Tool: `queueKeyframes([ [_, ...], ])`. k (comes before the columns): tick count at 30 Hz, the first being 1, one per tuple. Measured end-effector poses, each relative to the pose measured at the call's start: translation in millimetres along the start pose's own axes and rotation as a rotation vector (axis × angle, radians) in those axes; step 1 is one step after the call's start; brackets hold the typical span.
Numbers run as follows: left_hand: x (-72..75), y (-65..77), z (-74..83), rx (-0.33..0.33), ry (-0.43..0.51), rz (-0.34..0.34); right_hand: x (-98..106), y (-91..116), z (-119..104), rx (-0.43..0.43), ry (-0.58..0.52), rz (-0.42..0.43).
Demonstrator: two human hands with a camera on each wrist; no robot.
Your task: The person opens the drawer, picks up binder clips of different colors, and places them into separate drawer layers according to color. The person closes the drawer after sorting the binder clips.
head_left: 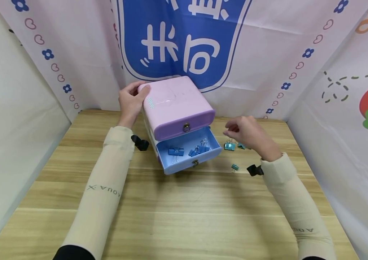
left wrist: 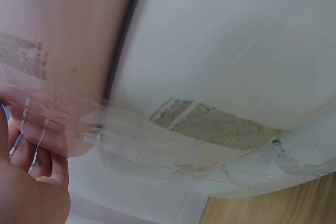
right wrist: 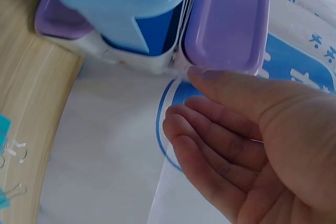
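A small drawer box (head_left: 177,99) with a pink top stands on the table, turned at an angle. My left hand (head_left: 131,103) grips its back left corner, thumb on top and fingers round the side. The light blue drawer (head_left: 180,166) below the purple one is pulled out, and several blue binder clips (head_left: 176,151) lie in it. To the box's right hovers my right hand (head_left: 252,135), fingers loosely curled and holding nothing. In the right wrist view, the palm (right wrist: 294,145) faces the camera, with the purple drawer front (right wrist: 228,30) behind the thumb.
Teal binder clips (head_left: 230,146) lie on the wooden table (head_left: 184,220) below the right hand, and a smaller clip (head_left: 235,167) lies nearer the front. Close behind the box hangs a printed cloth (head_left: 255,47). White cloth walls rise at both sides.
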State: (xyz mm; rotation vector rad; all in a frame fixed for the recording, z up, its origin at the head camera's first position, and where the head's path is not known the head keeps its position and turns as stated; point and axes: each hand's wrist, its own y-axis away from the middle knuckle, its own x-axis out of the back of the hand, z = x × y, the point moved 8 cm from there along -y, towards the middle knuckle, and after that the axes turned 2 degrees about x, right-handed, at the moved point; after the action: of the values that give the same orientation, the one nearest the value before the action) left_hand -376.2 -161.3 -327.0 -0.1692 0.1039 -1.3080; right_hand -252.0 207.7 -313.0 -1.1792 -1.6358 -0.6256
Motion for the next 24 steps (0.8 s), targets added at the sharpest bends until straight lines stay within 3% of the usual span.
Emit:
queueKeyframes([
  [12, 0.5, 1.3, 0.5, 0.006, 0.002, -0.004, 13.7, 15.5, 31.5, -0.033, 0.029, 0.088],
  [24, 1.1, 2.5, 1.2, 0.009, -0.002, -0.004, 13.0, 23.4, 75.3, -0.150, 0.018, 0.082],
])
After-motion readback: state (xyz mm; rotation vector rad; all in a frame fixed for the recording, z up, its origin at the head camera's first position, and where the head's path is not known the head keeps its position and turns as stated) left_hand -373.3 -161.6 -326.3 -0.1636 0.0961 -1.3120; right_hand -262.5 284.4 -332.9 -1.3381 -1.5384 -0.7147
